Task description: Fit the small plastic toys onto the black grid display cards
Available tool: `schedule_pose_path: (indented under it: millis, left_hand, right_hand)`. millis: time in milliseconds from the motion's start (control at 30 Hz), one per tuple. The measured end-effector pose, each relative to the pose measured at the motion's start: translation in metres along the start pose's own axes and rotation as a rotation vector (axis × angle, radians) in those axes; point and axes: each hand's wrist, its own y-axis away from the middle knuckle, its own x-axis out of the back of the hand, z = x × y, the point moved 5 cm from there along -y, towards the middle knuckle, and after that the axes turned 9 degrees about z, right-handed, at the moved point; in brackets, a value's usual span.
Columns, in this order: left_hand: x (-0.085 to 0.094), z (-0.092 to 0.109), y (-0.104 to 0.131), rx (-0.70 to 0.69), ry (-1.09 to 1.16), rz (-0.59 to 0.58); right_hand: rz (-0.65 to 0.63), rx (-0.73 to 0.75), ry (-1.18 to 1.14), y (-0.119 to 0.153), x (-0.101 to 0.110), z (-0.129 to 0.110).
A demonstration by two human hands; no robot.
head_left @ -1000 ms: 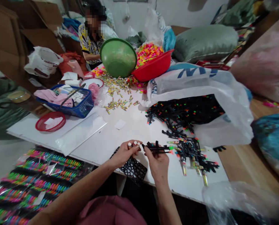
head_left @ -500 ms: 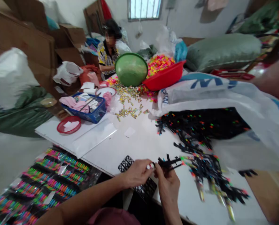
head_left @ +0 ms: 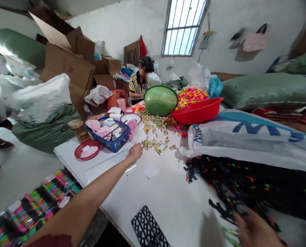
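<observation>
My left hand (head_left: 136, 153) reaches far across the white table (head_left: 178, 192), at the near left edge of a scatter of small yellow tubes (head_left: 156, 145). Its fingers are curled together; whatever is between them is hidden. At the lower right, my right hand (head_left: 257, 228) is smeared by motion over black toy guns (head_left: 222, 209) with orange and green tips. Whether it grips one does not show. Below that hand lie yellow-green tubes (head_left: 230, 235). A black perforated plastic plate (head_left: 149, 226) lies at the near table edge.
A white sack (head_left: 256, 137) spills toy guns on the right. Behind are a green basin (head_left: 161, 101) and a red basin (head_left: 198, 111) with bright pieces. A blue basket (head_left: 117, 142) and red tray (head_left: 77, 151) stand left. A person (head_left: 139, 82) sits beyond. Packed toys (head_left: 37, 202) lie lower left.
My hands were together over the black plate with a toy gun and a small tube. Now the left has stretched forward to the tubes, the right has swung toward the guns. The view has shifted.
</observation>
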Motion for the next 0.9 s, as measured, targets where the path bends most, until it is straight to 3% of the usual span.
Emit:
schedule_pose_path:
  millis: [67, 133, 200, 267, 467, 633, 767, 900]
  left_hand:
    - [-0.014, -0.011, -0.02, 0.116, -0.061, 0.031]
    - [-0.032, -0.016, -0.026, 0.191, -0.097, 0.046]
    - [-0.045, -0.018, -0.028, 0.239, -0.111, 0.057]
    - [-0.047, -0.023, -0.033, 0.286, -0.113, 0.055]
    - [-0.028, -0.048, -0.069, 0.407, -0.089, 0.083]
    - [-0.043, -0.037, -0.086, 0.44, -0.045, 0.104]
    - [-0.049, -0.024, -0.08, 0.413, 0.033, 0.096]
    - [-0.044, -0.024, -0.055, 0.359, 0.187, 0.061]
  right_hand:
    - [-0.078, 0.187, -0.007, -0.001, -0.048, -0.038]
    - [-0.14, 0.28, 0.054, 0.006, -0.095, -0.069]
    - [-0.162, 0.272, 0.149, 0.017, -0.127, -0.08]
    - [-0.147, 0.289, 0.172, 0.034, -0.141, -0.078]
    - [-0.05, 0.35, 0.065, 0.073, -0.133, -0.058]
    - [-0.027, 0.312, 0.065, 0.07, -0.13, -0.065]
    - [-0.021, 0.308, 0.04, 0.069, -0.13, -0.066]
    - [-0.018, 0.293, -0.019, 0.07, -0.127, -0.064]
